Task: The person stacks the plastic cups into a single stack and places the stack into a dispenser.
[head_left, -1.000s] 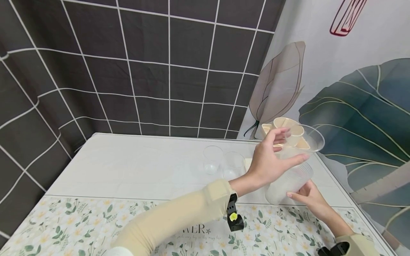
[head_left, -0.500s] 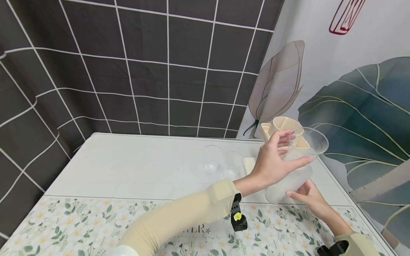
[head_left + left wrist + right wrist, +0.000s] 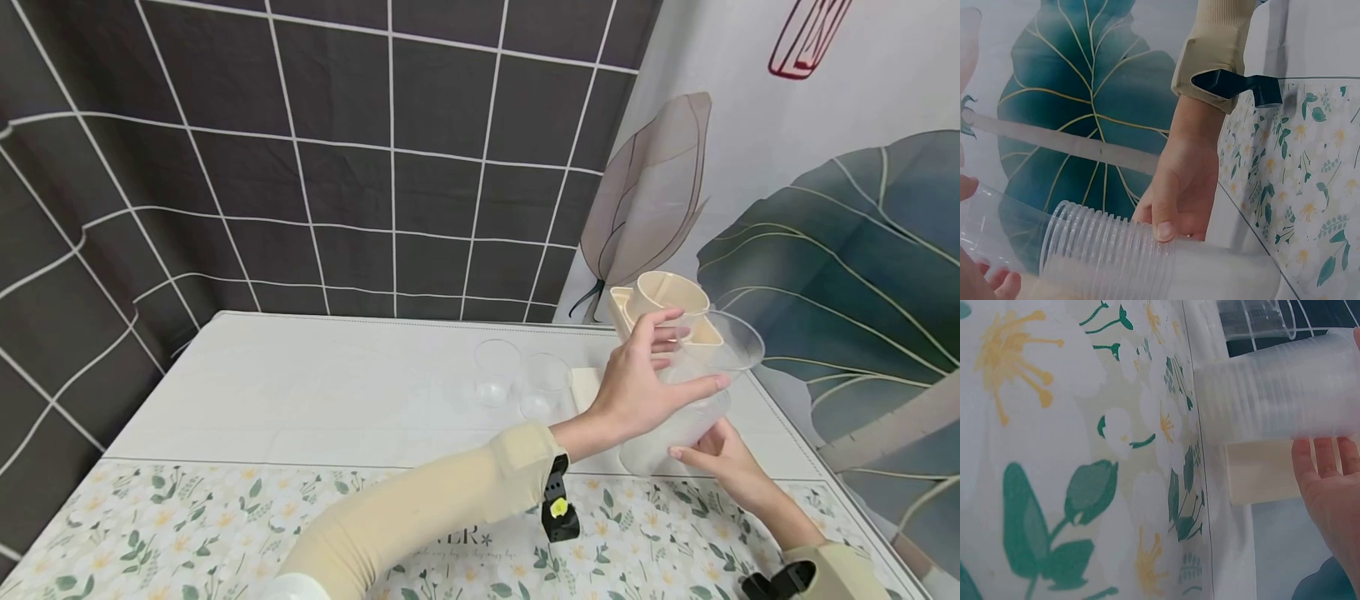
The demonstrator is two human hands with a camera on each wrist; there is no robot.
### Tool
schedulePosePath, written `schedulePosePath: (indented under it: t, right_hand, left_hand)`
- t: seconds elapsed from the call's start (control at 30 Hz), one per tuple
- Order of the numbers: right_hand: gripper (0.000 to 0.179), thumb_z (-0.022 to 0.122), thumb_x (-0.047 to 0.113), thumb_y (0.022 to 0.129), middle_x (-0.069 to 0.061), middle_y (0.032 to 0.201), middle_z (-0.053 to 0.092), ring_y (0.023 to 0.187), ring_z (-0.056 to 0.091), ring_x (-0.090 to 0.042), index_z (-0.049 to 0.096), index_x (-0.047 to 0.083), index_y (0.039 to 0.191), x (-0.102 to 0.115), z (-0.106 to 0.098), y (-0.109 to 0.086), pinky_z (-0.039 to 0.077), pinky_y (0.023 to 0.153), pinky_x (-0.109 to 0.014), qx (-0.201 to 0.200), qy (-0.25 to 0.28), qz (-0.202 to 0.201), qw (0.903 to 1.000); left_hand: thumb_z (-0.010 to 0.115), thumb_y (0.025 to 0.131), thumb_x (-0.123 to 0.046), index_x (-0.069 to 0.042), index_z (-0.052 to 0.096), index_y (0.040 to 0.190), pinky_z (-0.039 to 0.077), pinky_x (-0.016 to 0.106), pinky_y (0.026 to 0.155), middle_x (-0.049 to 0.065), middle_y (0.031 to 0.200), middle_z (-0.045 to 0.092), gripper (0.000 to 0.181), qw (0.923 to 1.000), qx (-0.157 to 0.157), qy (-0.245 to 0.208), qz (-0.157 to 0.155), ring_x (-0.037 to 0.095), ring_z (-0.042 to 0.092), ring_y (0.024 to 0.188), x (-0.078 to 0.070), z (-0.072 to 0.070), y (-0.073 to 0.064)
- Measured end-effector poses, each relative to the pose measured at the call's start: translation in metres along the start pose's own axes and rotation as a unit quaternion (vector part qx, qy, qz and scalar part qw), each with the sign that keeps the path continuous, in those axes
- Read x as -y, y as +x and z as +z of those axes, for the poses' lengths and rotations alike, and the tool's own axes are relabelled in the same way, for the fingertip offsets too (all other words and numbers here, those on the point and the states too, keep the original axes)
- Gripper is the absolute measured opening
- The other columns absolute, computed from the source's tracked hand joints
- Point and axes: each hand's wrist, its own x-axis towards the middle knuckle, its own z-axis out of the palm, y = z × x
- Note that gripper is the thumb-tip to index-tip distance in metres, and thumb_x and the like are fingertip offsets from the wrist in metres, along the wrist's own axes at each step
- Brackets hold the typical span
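My left hand (image 3: 637, 379) grips a clear plastic cup (image 3: 741, 340), thumb on the near side and fingers on the far side. The cup's wide rim tilts up to the right. Below it is a stack of nested plastic cups (image 3: 656, 446), leaning, with my right hand (image 3: 723, 467) holding it from the right. In the left wrist view, the single cup (image 3: 1007, 222) sticks out from the ribbed rims of the stack (image 3: 1110, 250); its lower end is inside or behind them. The right wrist view shows my right-hand fingers (image 3: 1329, 459) against the stack (image 3: 1266, 387).
A cream holder with a round compartment (image 3: 672, 292) stands behind my left hand, its base partly hidden. Two clear cups, one (image 3: 497, 371) left of the other (image 3: 546, 387), stand on the white part of the table (image 3: 337, 383). A flowered mat (image 3: 187, 517) covers the front.
My left hand has shifted slightly right with the cup, and the cup's rim sits a little lower than a second ago. My right hand and the stack have stayed nearly still.
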Motion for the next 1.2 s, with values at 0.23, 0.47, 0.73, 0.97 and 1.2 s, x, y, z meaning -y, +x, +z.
schedulePosePath:
  t: [0.23,0.47,0.73,0.97,1.2]
  right_hand:
    - [0.080,0.055,-0.008,0.090,0.025,0.136,0.037,0.116,0.048,0.014,0.015,0.023,0.151,0.000,-0.001,0.001,0.049,0.087,-0.010,0.000,-0.004,0.005,1.0000]
    - [0.082,0.054,-0.008,0.090,0.025,0.136,0.034,0.116,0.047,0.015,0.012,0.025,0.152,0.000,-0.001,0.000,0.050,0.086,-0.010,0.000,-0.007,0.010,0.9999]
    - [0.082,0.053,-0.011,0.089,0.024,0.137,0.035,0.115,0.048,0.014,0.014,0.025,0.151,-0.002,-0.001,0.000,0.050,0.084,-0.011,-0.002,0.007,0.003,1.0000]
    - [0.082,0.054,-0.012,0.088,0.024,0.136,0.037,0.115,0.049,0.013,0.016,0.026,0.151,-0.002,-0.001,0.000,0.051,0.084,-0.011,-0.005,0.003,0.004,1.0000]
    - [0.082,0.055,-0.010,0.089,0.026,0.137,0.035,0.115,0.048,0.015,0.015,0.026,0.151,-0.002,-0.001,0.000,0.050,0.084,-0.011,-0.008,-0.015,0.010,0.9998]
  left_hand:
    - [0.079,0.079,-0.024,-0.019,0.040,0.138,0.044,0.006,0.091,0.003,0.130,0.062,0.071,0.9999,-0.001,0.011,0.003,0.003,0.061,0.110,0.004,0.000,0.000]
    - [0.079,0.078,-0.026,-0.019,0.042,0.138,0.044,0.006,0.090,0.001,0.129,0.061,0.071,0.9997,0.003,0.022,-0.006,0.002,0.061,0.109,0.008,0.002,0.000]
    - [0.079,0.078,-0.027,-0.018,0.044,0.139,0.043,0.005,0.091,-0.002,0.130,0.060,0.071,0.9987,0.008,0.046,-0.021,0.001,0.059,0.112,0.011,0.003,0.000]
    - [0.079,0.078,-0.028,-0.018,0.046,0.138,0.042,0.006,0.091,-0.003,0.128,0.061,0.069,0.9970,0.013,0.070,-0.030,0.000,0.058,0.113,0.016,0.004,0.000]
    - [0.079,0.078,-0.031,-0.019,0.047,0.138,0.041,0.008,0.091,-0.004,0.128,0.059,0.069,0.9951,0.024,0.086,-0.044,0.000,0.056,0.114,0.021,0.005,-0.001]
